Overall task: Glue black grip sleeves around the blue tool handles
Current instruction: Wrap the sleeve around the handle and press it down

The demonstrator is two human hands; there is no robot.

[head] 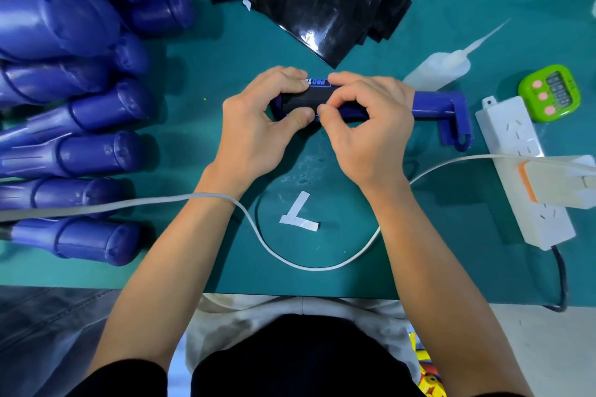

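Both hands on it now: my left hand (254, 126) curls round one end of the long blue plastic tool handle (432, 103), thumb down on the thin black grip sleeve (317, 97), while my right hand (364, 132) pinches the sleeve's edge against the handle. The handle lies crosswise just left of the white power strip (512, 135), hooked end nearest the strip. I judge it rigid and light, safe to clamp at the bare ends. The sleeve looks thin and floppy and will likely slide on wet glue, so I press it flat. It's dull black, wrapped mid-grip, with a lettered label peeking out beside it.
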